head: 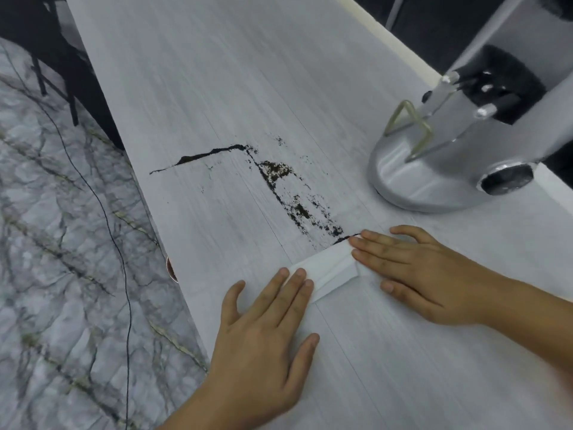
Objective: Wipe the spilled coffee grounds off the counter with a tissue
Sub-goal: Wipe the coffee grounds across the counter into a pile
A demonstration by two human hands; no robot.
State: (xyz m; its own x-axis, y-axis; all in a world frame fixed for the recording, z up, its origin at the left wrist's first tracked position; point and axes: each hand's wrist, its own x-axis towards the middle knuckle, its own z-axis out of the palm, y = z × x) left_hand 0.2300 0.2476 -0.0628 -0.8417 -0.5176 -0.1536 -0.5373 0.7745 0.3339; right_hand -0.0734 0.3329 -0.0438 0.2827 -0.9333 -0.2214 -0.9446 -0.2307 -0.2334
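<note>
Dark coffee grounds (pixel 279 172) lie scattered on the pale wood-grain counter (pixel 186 72), in a thin line at the left and a broken streak running down toward the tissue. A folded white tissue (pixel 328 270) lies flat on the counter just below the streak. My left hand (pixel 266 336) rests palm down with its fingertips on the tissue's left end. My right hand (pixel 424 274) lies flat with its fingertips pressing the tissue's right end, next to a small dark ridge of grounds.
A silver coffee grinder (pixel 434 169) with a round base stands at the right, close to the grounds. The counter's left edge drops to a marbled floor (pixel 55 243), where a thin black cable (pixel 117 243) runs. A small round object (pixel 171 270) peeks out below the edge.
</note>
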